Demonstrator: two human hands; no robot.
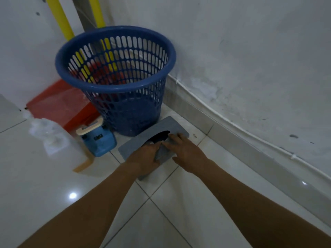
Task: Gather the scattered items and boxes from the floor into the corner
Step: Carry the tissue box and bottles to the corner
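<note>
"Grey box (138,142) with the dark oval opening: where does it lie?" (Student)

"Flat on the tiled floor (179,203), at a slant. Its far end is just beside the foot of the blue basket (116,85), and the skirting (232,140) runs along its right. That is already close to the corner where the two walls meet."

"And how are the hands set?" (Student)

"Both are on the box's top face. The left hand (143,158) covers the near end, with bent fingers reaching the rim of the oval. Whether they hook inside it cannot be told. The right hand (186,153) lies palm down, its fingers spread straight across the lid to the right of the opening."

"Why two hands on so flat a thing?" (Student)

"Probably to slide it rather than lift it. Pressure from above would keep it square on the smooth tile while it is steered toward the basket."

"What else stands in the corner?" (Student)

"Left of the box is a small blue item (100,140) with a cream handle. Further left is a translucent jug (59,140), and behind these a red bag (60,102) lies against the wall. The group suggests the gathering is well along, and the grey box seems to need only a short push into the gap between basket and skirting"
</note>
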